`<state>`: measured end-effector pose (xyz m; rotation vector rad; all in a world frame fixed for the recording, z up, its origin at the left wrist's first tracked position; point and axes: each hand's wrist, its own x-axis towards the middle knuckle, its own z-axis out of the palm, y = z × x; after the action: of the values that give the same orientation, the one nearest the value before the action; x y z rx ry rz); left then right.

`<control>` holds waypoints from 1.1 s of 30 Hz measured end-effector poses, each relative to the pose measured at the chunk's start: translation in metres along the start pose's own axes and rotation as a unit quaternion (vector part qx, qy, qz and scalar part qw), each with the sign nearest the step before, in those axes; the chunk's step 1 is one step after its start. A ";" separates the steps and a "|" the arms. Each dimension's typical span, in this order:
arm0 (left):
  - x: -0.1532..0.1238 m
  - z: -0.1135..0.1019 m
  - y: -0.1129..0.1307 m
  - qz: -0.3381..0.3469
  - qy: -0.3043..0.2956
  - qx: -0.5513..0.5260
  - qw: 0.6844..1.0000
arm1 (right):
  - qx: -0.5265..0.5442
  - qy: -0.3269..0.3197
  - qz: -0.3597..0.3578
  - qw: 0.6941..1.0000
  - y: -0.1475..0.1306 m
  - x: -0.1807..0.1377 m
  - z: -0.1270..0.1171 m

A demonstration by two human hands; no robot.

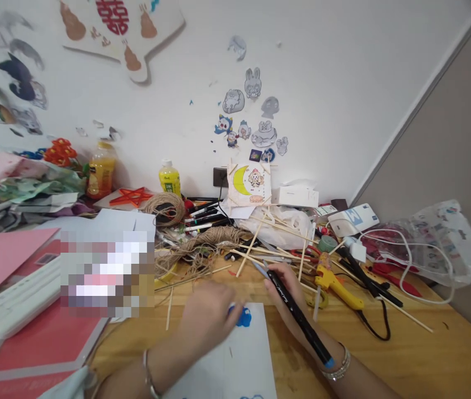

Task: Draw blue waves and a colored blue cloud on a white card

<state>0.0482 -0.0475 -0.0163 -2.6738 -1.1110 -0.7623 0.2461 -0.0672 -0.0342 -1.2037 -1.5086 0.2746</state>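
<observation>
My right hand [286, 288] is wrapped round a black marker [297, 316] with a blue end near my wrist. The marker slants, its pale pointed end aimed up and left. My left hand [209, 313] hovers over or rests on a white sheet of paper [239, 360], fingers curled and slightly blurred; what they hold, if anything, is hidden. Beside its thumb, a blue painted shape [242, 316] shows on the sheet, partly covered by the hand. Blue outlines are cut off at the bottom edge of view.
A yellow glue gun [337, 282] lies right of my right hand, near loose wooden sticks [250, 249]. Twine [164, 209], several markers [202, 216] and a small picture panel [250, 185] crowd the back. At left are a white keyboard [15, 299] and pink sheets [6, 255].
</observation>
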 end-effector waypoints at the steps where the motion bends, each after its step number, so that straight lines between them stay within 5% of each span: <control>1: 0.005 -0.004 -0.010 -0.029 -0.068 0.020 0.997 | 0.000 0.012 0.003 1.000 0.003 0.001 0.001; 3: 0.010 -0.010 -0.026 -0.038 -0.184 0.060 0.980 | 0.003 0.031 0.013 0.999 0.008 0.001 0.003; 5: 0.011 -0.013 -0.034 -0.036 -0.216 0.084 0.972 | 0.009 0.039 0.025 0.999 0.009 0.001 0.004; 11: 0.006 -0.013 -0.030 0.073 -0.192 0.041 0.978 | 0.028 0.051 0.049 0.997 0.012 0.001 0.003; 16: 0.007 -0.008 -0.030 0.060 -0.165 -0.020 0.984 | 0.039 0.065 0.061 0.995 0.015 0.003 0.004; 19: 0.009 -0.010 -0.041 0.039 -0.092 -0.063 0.993 | 0.055 0.082 0.081 0.992 0.013 0.004 0.004; 24: 0.008 -0.019 -0.062 -0.078 0.139 -0.075 0.984 | 0.059 0.124 0.118 0.983 0.018 0.008 -0.004; 29: 0.003 -0.024 -0.061 -0.108 0.191 -0.108 0.970 | 0.112 0.076 0.127 0.983 0.026 0.010 -0.003; 33: 0.005 -0.021 -0.048 -0.246 0.209 -0.276 0.905 | 0.185 0.003 0.127 0.975 0.034 0.007 0.008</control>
<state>0.0098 -0.0168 0.0021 -2.4012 -1.6506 -1.8881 0.2578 -0.0432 -0.0572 -1.0900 -1.2276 0.6904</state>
